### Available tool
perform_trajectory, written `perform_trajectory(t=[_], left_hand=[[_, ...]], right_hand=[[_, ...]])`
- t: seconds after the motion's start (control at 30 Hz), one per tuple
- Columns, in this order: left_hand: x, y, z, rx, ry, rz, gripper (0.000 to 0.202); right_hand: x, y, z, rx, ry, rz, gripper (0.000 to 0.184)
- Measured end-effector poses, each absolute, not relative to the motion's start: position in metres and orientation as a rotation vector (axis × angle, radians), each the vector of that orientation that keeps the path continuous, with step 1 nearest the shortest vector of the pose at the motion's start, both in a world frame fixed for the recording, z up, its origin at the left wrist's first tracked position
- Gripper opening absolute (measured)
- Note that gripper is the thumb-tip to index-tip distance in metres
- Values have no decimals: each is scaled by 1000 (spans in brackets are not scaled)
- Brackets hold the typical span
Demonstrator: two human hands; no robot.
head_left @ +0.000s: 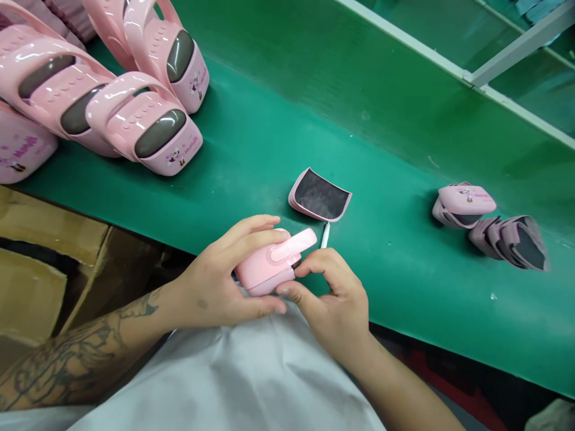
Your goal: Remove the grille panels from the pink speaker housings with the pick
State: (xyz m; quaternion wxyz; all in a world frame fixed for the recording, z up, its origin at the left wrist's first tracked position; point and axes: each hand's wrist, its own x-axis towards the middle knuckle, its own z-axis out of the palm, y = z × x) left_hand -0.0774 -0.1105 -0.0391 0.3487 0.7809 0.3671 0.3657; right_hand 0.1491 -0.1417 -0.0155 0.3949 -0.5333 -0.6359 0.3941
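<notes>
My left hand [224,272] is wrapped around a glossy pink plastic shell [260,275] with a raised, strap-like handle, held low over the bench's front edge. At the shell's right end, the thumb and bent index finger of my right hand [335,290] pinch its rim, where a small dark part shows. The inside of the shell is hidden from me. Just beyond my hands lies a small stack of curved dark panels with pink edges [321,194]. A thin white stick-like tool [325,234] pokes out between that stack and my right hand.
Several finished-looking pink shells [164,134] with dark windows and cartoon prints crowd the green bench [251,143] at left. Toward the right sit a printed pink piece [467,199] and more curved panels [512,242]. Cardboard boxes [40,239] are below left; a metal frame [422,48] runs behind.
</notes>
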Motion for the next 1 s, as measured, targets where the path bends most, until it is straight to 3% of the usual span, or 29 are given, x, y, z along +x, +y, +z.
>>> perform_trajectory(t=[0.27,0.57,0.67,0.73,0.8,0.9,1.0], left_hand=[[-72,-111,-37,2026,963,972,74],[-76,-111,-37,2014,944,927,78],[-78,-111,-39,1989,929,898,80],[-80,-112,-42,1968,947,875,89],[-82,-114,-46,1945,983,868,103],[-86,-118,-52,1923,1012,907,119],[-91,-119,-50,1900,1076,807,124]], right_hand=[[151,-135,-12,-1370,-1617,1063,15],[150,-130,-10,-1482,-1572,1114,26],[152,-134,-13,-1506,-1649,977,30],[155,-135,-14,-1473,-1754,776,38],[159,-132,-14,-1369,-1921,679,60],[164,-122,-12,-1159,-2194,853,91],[164,-112,-7,-1102,-2274,986,91]])
